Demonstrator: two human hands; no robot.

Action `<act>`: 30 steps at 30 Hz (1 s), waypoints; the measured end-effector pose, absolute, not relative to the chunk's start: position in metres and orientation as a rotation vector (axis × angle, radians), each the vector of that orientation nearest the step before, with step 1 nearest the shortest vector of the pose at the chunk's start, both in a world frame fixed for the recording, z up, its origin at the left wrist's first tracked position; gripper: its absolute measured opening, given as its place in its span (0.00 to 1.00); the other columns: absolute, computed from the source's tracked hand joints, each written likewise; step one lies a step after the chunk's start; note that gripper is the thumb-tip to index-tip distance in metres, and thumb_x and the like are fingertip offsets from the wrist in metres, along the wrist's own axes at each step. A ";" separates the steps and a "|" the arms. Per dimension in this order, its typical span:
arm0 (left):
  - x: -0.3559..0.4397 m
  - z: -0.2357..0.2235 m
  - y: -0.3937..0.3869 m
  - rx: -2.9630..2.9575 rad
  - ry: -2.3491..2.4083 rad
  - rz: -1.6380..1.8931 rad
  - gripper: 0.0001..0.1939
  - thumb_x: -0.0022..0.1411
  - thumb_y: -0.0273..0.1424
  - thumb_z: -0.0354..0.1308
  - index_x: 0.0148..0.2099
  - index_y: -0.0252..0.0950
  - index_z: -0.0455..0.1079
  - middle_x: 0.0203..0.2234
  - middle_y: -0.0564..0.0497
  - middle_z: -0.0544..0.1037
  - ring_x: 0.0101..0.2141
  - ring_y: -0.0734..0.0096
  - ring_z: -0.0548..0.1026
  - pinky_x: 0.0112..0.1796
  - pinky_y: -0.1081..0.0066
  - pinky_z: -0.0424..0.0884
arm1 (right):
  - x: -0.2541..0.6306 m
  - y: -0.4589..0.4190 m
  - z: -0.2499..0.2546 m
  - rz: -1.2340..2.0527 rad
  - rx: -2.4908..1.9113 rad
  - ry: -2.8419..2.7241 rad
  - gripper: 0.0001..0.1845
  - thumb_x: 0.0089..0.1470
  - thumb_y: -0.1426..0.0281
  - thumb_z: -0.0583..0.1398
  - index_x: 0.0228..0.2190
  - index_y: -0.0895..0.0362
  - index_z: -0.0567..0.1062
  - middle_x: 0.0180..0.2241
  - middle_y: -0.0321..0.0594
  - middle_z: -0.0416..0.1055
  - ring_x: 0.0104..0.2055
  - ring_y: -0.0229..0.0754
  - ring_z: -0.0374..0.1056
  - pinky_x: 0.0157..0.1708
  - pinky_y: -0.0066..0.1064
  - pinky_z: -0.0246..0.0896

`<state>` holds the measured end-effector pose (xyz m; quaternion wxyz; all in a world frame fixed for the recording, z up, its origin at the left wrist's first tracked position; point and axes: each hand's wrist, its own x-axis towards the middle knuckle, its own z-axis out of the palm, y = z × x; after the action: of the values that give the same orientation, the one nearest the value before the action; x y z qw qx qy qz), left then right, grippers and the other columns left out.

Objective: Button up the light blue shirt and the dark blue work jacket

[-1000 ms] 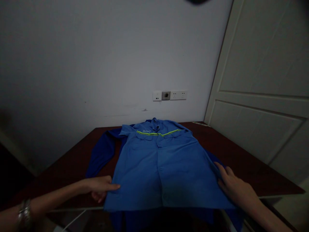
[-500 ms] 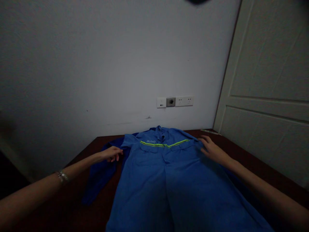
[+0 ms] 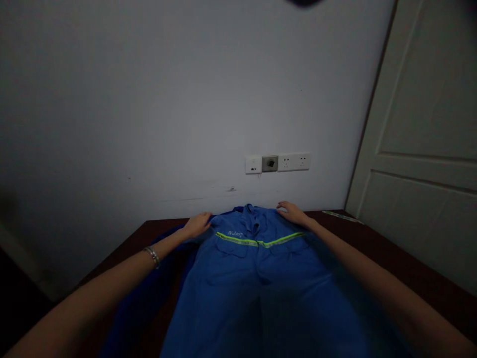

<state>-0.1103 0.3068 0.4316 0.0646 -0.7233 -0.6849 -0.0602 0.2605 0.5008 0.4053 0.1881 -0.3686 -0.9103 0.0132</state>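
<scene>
A blue work jacket (image 3: 238,273) lies front up, its collar toward the wall and its lower end out of view. It has a yellow-green and silver stripe across the chest, white lettering and flap pockets. Under it at the left shows a darker blue garment (image 3: 139,303). My left hand (image 3: 198,224), with a bracelet at the wrist, rests at the jacket's left-side shoulder, fingers stretched out. My right hand (image 3: 293,214) is at the opposite shoulder, fingers apart, thumb near the cloth. Neither hand visibly grips the fabric.
The dark red-brown table (image 3: 350,231) meets a pale wall (image 3: 186,124) at the back. Wall sockets (image 3: 293,161) sit above the collar. A pale panelled door (image 3: 428,164) stands at the right. Near the table's far right corner lies a thin patterned strip (image 3: 342,217).
Both hands have moved forward and inward, from beside the jacket's chest to its shoulders. The camera view has shifted slightly.
</scene>
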 end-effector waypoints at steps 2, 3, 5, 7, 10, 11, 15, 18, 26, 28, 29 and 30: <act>-0.105 0.427 0.325 -2.187 -1.952 -0.050 0.16 0.60 0.31 0.45 0.48 0.29 0.64 0.44 0.39 0.69 0.45 0.60 0.68 0.45 0.66 0.62 | 0.249 0.514 0.400 0.062 -1.064 -2.610 0.19 0.57 0.67 0.50 0.47 0.63 0.68 0.52 0.51 0.62 0.54 0.44 0.58 0.54 0.33 0.50; -0.101 0.425 0.334 -2.185 -1.918 -0.003 0.16 0.60 0.31 0.45 0.46 0.29 0.65 0.43 0.39 0.70 0.45 0.60 0.68 0.45 0.66 0.62 | 0.243 0.519 0.397 0.066 -1.070 -2.640 0.20 0.57 0.66 0.51 0.48 0.63 0.66 0.52 0.51 0.62 0.54 0.44 0.57 0.53 0.32 0.50; -0.093 0.421 0.352 -2.180 -1.883 0.050 0.15 0.61 0.32 0.44 0.44 0.29 0.67 0.41 0.39 0.71 0.44 0.60 0.68 0.44 0.66 0.63 | 0.235 0.526 0.390 0.067 -1.084 -2.685 0.23 0.55 0.65 0.53 0.51 0.64 0.63 0.53 0.52 0.61 0.54 0.44 0.58 0.52 0.32 0.51; -0.086 0.416 0.369 -2.168 -1.889 0.064 0.16 0.62 0.33 0.44 0.43 0.28 0.68 0.41 0.38 0.71 0.43 0.60 0.69 0.44 0.66 0.63 | 0.228 0.529 0.382 0.055 -1.115 -2.716 0.27 0.54 0.63 0.54 0.52 0.64 0.60 0.53 0.54 0.60 0.53 0.46 0.60 0.50 0.33 0.54; -0.079 0.405 0.390 -2.155 -1.945 0.079 0.18 0.62 0.36 0.44 0.43 0.28 0.68 0.41 0.37 0.71 0.43 0.59 0.69 0.43 0.65 0.63 | 0.220 0.528 0.371 0.011 -1.175 -2.737 0.25 0.56 0.62 0.51 0.51 0.65 0.61 0.49 0.57 0.63 0.49 0.49 0.63 0.46 0.35 0.57; -0.078 0.400 0.396 -2.154 -1.960 0.088 0.18 0.62 0.37 0.45 0.43 0.28 0.69 0.41 0.37 0.71 0.43 0.58 0.69 0.43 0.65 0.63 | 0.218 0.528 0.369 -0.010 -1.189 -2.737 0.23 0.57 0.63 0.50 0.50 0.65 0.62 0.48 0.57 0.63 0.48 0.49 0.64 0.45 0.35 0.57; -0.077 0.378 0.414 -2.150 -1.984 0.124 0.20 0.61 0.40 0.45 0.42 0.28 0.69 0.42 0.36 0.70 0.45 0.55 0.68 0.44 0.62 0.63 | 0.214 0.529 0.367 -0.100 -1.214 -2.720 0.18 0.60 0.66 0.44 0.44 0.63 0.66 0.44 0.53 0.65 0.46 0.48 0.65 0.42 0.34 0.58; -0.081 0.362 0.422 -2.160 -1.976 0.141 0.19 0.61 0.39 0.46 0.43 0.30 0.69 0.43 0.37 0.70 0.45 0.55 0.67 0.45 0.60 0.62 | 0.215 0.534 0.370 -0.146 -1.225 -2.700 0.20 0.61 0.65 0.40 0.43 0.61 0.65 0.43 0.50 0.65 0.44 0.47 0.65 0.41 0.33 0.57; -0.095 0.347 0.438 -2.278 -2.137 -0.354 0.10 0.55 0.31 0.51 0.35 0.31 0.70 0.36 0.42 0.73 0.40 0.60 0.70 0.42 0.66 0.63 | 0.234 0.551 0.388 -0.267 -1.278 -2.599 0.22 0.62 0.62 0.36 0.47 0.58 0.61 0.47 0.49 0.64 0.42 0.45 0.66 0.38 0.32 0.57; -0.102 0.353 0.446 -2.275 -2.243 -0.576 0.09 0.53 0.30 0.51 0.31 0.30 0.71 0.31 0.45 0.74 0.35 0.64 0.70 0.38 0.69 0.64 | 0.242 0.556 0.394 -0.301 -1.302 -2.575 0.22 0.62 0.62 0.36 0.47 0.58 0.61 0.47 0.49 0.65 0.42 0.46 0.67 0.36 0.32 0.56; -0.105 0.358 0.450 -2.258 -2.290 -0.661 0.09 0.52 0.29 0.51 0.31 0.30 0.71 0.29 0.46 0.74 0.33 0.66 0.70 0.36 0.71 0.64 | 0.246 0.560 0.398 -0.318 -1.313 -2.570 0.22 0.62 0.62 0.36 0.46 0.58 0.62 0.46 0.49 0.67 0.41 0.47 0.67 0.36 0.32 0.56; -0.110 0.363 0.454 -2.239 -2.333 -0.739 0.10 0.51 0.29 0.50 0.30 0.29 0.71 0.26 0.48 0.73 0.31 0.68 0.70 0.34 0.72 0.64 | 0.250 0.563 0.401 -0.335 -1.329 -2.569 0.22 0.62 0.62 0.36 0.45 0.59 0.62 0.44 0.49 0.68 0.41 0.47 0.68 0.35 0.32 0.56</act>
<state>-0.1097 0.4543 0.3633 -0.0875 -0.6723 -0.7007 -0.2220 0.2498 0.5632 0.4015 0.1149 -0.4535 -0.8764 -0.1142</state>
